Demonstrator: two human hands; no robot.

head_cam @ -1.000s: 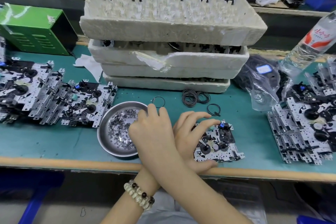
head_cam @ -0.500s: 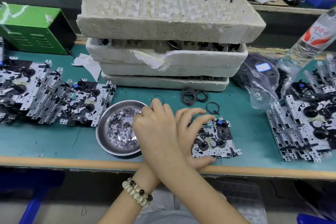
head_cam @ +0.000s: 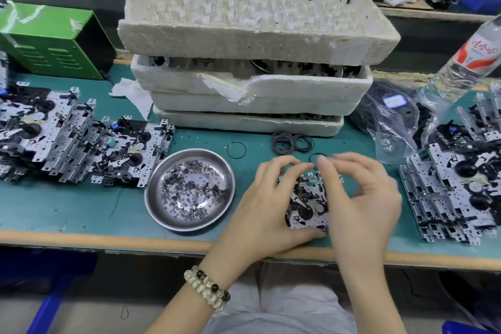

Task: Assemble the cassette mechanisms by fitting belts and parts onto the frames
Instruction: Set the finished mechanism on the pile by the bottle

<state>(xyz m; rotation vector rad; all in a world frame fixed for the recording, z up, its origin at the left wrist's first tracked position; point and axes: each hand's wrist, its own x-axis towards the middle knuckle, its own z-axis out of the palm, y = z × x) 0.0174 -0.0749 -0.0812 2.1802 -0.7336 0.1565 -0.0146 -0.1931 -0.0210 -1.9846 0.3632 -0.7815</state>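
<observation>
while our left hand (head_cam: 267,206) is gripping the cassette frame (head_cam: 307,205) on the green mat (head_cam: 81,203), our right hand (head_cam: 360,198) is curling over its far end, too blurred to tell any pinch; a loose belt (head_cam: 315,154) is lying just beyond its fingertips (head_cam: 324,164).

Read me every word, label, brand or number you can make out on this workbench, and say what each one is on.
Red and white label on the clear plastic bottle: red characters, too blurred to read.
Blue-edged white sticker on the clear plastic bag: print too small to read.
No other writing shows, so nothing can be quoted.
</observation>
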